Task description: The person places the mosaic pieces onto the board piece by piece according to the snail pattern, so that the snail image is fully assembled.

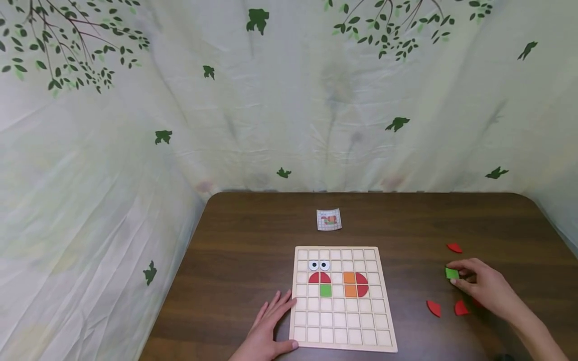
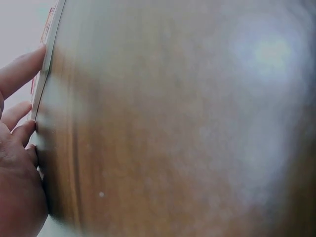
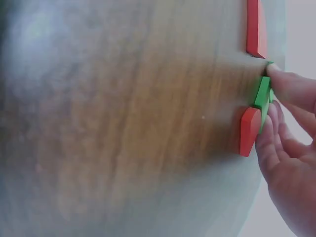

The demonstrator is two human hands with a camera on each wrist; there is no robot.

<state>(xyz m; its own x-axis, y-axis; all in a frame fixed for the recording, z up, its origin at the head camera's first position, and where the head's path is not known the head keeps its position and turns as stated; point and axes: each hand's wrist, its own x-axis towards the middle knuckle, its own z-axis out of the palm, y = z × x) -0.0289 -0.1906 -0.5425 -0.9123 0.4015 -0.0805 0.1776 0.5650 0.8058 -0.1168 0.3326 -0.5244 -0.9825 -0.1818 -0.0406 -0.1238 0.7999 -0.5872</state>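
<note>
A pale wooden grid board [image 1: 338, 333] lies on the table. On it sit two eye tiles [image 1: 324, 265], several red quarter-round tiles [image 1: 362, 291], two orange squares [image 1: 349, 291] and a green square [image 1: 325, 290]. My left hand [image 1: 271, 328] rests at the board's left edge, fingers extended and touching the rim, thumb by the near left corner. Off to the right, my right hand [image 1: 485, 286] pinches a green square tile [image 1: 452, 273] between thumb and forefinger. In the right wrist view, green [image 3: 262, 94] shows by the fingertips, close beside a red tile [image 3: 250, 132].
Loose red quarter-round tiles lie around the right hand: one beyond it [image 1: 454, 247], one to its near left [image 1: 433, 308], another close under it [image 1: 461, 308]. Behind the board lies a small pattern card [image 1: 329, 220]. A leaf-printed curtain [image 1: 289, 110] hangs along the table's far edge.
</note>
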